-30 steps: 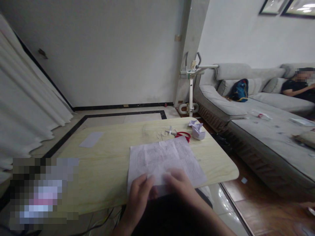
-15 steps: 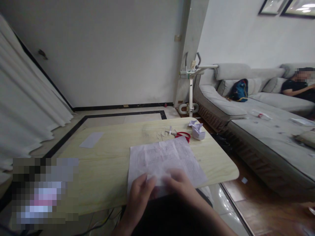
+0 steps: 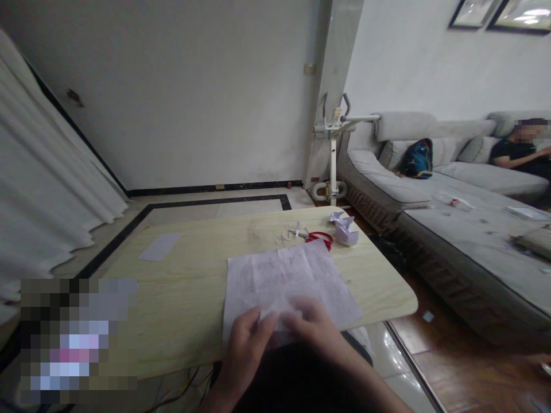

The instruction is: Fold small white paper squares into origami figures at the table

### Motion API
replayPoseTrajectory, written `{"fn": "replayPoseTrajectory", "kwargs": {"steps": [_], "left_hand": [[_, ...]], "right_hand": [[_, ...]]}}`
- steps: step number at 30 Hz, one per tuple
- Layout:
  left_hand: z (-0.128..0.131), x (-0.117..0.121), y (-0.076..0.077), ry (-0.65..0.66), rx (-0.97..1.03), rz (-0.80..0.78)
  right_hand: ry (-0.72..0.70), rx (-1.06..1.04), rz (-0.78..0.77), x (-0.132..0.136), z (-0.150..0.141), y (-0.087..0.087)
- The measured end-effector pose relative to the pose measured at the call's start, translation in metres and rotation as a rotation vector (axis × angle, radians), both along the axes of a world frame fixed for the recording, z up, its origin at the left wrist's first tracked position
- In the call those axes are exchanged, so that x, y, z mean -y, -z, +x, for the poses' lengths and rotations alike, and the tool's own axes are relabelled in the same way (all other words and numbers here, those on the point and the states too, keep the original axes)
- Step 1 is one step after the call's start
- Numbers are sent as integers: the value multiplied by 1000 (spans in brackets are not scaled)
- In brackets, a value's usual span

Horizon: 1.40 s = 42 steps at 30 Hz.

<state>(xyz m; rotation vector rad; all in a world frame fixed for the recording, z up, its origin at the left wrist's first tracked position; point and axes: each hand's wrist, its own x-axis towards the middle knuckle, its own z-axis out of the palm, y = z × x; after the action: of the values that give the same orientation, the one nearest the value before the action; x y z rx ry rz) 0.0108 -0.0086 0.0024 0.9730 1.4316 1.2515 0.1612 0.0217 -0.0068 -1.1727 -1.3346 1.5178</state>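
At the table's near edge, my left hand [image 3: 250, 343] is closed, thumb and fingers pinching a small white piece of paper [image 3: 280, 313]. My right hand [image 3: 313, 324] bends in from the other side at the same piece; its fingers are smeared by motion but appear closed on it. Beneath both hands lies a large creased sheet of printed paper [image 3: 284, 272], its near side overhanging the edge. Past its far edge are red-handled scissors [image 3: 319, 236], with thin paper strips [image 3: 282, 238] by the blades. Crumpled paper [image 3: 345, 230] rests to their right.
The pale wooden table [image 3: 185, 298] has a rounded right corner. A small white sheet [image 3: 160, 246] lies at its far left. A grey sofa [image 3: 456, 229] with a backpack [image 3: 417, 159] and a seated person [image 3: 514, 152] is to the right. Cables [image 3: 183, 390] hang below the table.
My right hand has shifted slightly at the small piece of paper, and my left hand has moved a little to the right. The large sheet and scissors stay put.
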Motion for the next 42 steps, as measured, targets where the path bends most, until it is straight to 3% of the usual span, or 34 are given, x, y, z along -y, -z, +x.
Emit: {"fn": "replayPoseTrajectory", "kwargs": {"steps": [6, 10, 16, 23, 42], "left_hand": [[-3, -1, 5, 34, 12, -26], [-4, -1, 6, -15, -24, 19], [-8, -4, 3, 20, -67, -13], [-7, -3, 2, -28, 14, -60], [-11, -5, 11, 59, -89, -37]], "right_hand": [[6, 46, -3, 0, 0, -4], [54, 37, -56, 0, -1, -6], [-79, -47, -39, -5, -1, -9], [-61, -2, -23, -5, -1, -9], [-72, -14, -19, -7, 1, -5]]}}
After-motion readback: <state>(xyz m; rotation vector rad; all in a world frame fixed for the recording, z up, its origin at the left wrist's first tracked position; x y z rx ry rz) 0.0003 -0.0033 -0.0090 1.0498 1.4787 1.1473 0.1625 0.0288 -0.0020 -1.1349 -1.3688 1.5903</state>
